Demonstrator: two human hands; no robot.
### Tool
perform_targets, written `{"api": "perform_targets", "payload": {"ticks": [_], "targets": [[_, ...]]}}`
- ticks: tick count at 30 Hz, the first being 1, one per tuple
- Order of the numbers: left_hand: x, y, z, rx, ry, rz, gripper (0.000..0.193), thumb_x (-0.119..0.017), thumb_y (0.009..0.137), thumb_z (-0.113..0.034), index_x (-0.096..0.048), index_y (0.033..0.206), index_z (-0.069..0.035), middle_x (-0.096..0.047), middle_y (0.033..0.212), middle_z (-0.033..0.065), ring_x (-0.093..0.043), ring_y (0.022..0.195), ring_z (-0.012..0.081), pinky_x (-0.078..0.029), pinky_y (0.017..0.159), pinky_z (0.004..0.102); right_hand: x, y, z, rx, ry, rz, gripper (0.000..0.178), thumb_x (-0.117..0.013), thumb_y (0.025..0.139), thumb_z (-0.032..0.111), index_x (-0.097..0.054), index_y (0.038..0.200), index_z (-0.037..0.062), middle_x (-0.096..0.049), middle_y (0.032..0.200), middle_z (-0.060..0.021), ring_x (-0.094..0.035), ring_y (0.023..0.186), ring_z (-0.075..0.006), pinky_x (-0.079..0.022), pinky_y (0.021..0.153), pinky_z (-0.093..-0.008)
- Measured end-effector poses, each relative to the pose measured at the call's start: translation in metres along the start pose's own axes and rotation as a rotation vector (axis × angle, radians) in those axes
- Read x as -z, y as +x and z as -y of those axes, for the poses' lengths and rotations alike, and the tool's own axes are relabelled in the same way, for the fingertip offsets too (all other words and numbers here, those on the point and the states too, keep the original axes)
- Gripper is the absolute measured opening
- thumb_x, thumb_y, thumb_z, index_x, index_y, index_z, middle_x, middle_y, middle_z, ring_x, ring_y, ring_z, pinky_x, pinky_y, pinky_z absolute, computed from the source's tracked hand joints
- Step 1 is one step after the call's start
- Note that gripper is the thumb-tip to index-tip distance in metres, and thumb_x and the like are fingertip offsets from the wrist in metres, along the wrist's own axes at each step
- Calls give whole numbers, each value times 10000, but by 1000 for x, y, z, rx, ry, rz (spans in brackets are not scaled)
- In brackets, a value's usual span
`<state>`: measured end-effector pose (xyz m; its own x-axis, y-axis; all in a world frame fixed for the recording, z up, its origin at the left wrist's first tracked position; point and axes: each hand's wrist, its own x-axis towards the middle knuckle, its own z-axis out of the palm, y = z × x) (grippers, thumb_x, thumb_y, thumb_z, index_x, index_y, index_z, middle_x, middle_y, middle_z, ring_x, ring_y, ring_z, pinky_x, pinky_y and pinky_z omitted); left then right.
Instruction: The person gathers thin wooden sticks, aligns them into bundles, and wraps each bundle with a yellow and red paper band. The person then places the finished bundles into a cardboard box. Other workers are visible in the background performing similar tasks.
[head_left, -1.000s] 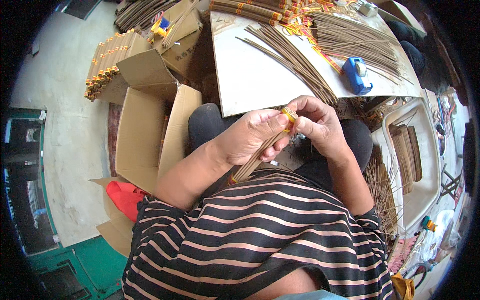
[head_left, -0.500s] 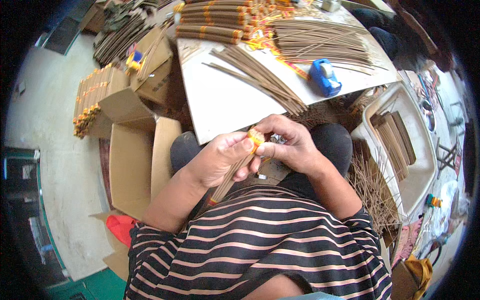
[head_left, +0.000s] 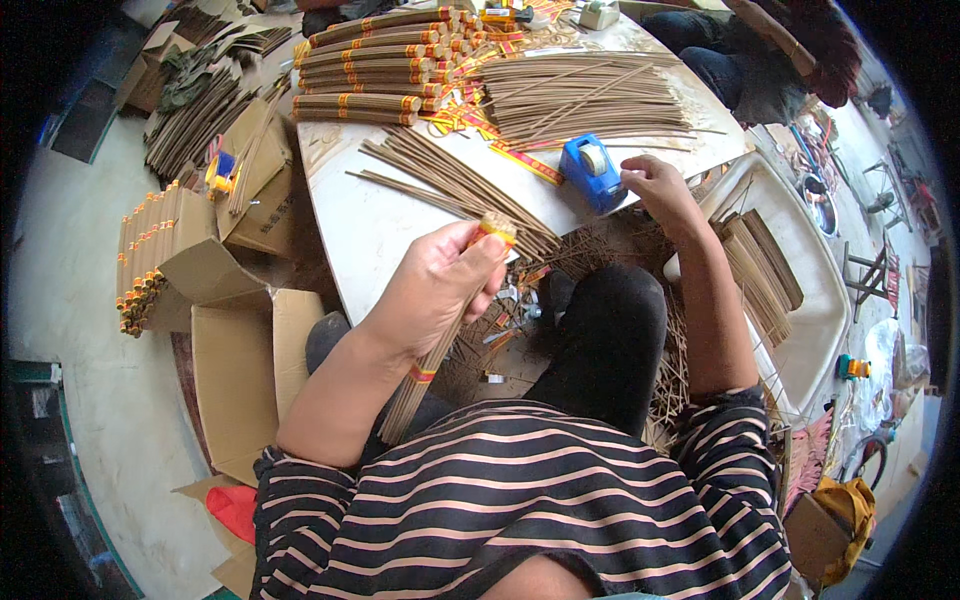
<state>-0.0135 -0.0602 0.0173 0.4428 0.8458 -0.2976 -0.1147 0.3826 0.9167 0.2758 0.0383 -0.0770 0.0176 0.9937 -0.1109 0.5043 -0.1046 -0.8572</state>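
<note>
Brown stick bundle (head_left: pixel 425 368) in left hand (head_left: pixel 438 282)

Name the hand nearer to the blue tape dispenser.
Right. The right hand is by the right edge of the blue tape dispenser; the left hand, holding a stick bundle, is farther, to its lower left.

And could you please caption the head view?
Left hand holds a stick bundle; right hand beside the blue tape dispenser.

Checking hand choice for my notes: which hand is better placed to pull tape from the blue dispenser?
Likely the right hand: it is right beside the blue dispenser, while the left hand is wrapped around the bundle of sticks.
</note>
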Motion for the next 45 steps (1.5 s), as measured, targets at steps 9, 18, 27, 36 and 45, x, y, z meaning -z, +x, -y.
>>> {"api": "perform_targets", "payload": {"ticks": [9, 18, 27, 36, 45], "targets": [[-8, 116, 2, -26, -68, 138, 220, -486, 919, -273, -476, 924, -53, -570, 736, 48, -453, 487, 40, -379, 403, 166, 5, 33, 6, -419, 69, 278, 354, -646, 773, 252, -590, 999, -15, -585, 889, -100, -561, 840, -207, -508, 751, -375], [-8, 235, 28, 11, -193, 114, 252, -508, 905, -294, -489, 946, -46, -592, 893, 133, -490, 482, 70, -401, 388, 197, 0, 19, -1, -348, 323, 230, 242, -650, 790, 209, -558, 907, 19, -548, 797, -45, -522, 746, -146, -461, 666, -296], [-3, 247, 36, 72, -220, 128, 274, -524, 895, -305, -478, 965, -44, -585, 897, 142, -457, 469, 77, -378, 389, 206, -8, -18, -19, -313, 772, 8, 149, -611, 789, 122, -581, 843, -13, -576, 765, -44, -519, 685, -117, -408, 639, -232], [-3, 248, 32, 100, -138, 110, 264, -515, 897, -332, -466, 955, -79, -607, 918, 115, -467, 501, 60, -388, 398, 190, -25, -16, -44, -362, 746, 7, 124, -560, 787, 132, -584, 812, 13, -575, 787, -56, -552, 737, -135, -456, 694, -239], [-6, 248, 35, 74, -134, 105, 273, -507, 898, -331, -471, 943, -64, -596, 905, 121, -457, 481, 67, -383, 387, 202, -35, -13, -34, -422, 834, -144, 122, -587, 727, 106, -560, 645, 19, -509, 585, -41, -443, 482, -135, -332, 462, -274]]}}
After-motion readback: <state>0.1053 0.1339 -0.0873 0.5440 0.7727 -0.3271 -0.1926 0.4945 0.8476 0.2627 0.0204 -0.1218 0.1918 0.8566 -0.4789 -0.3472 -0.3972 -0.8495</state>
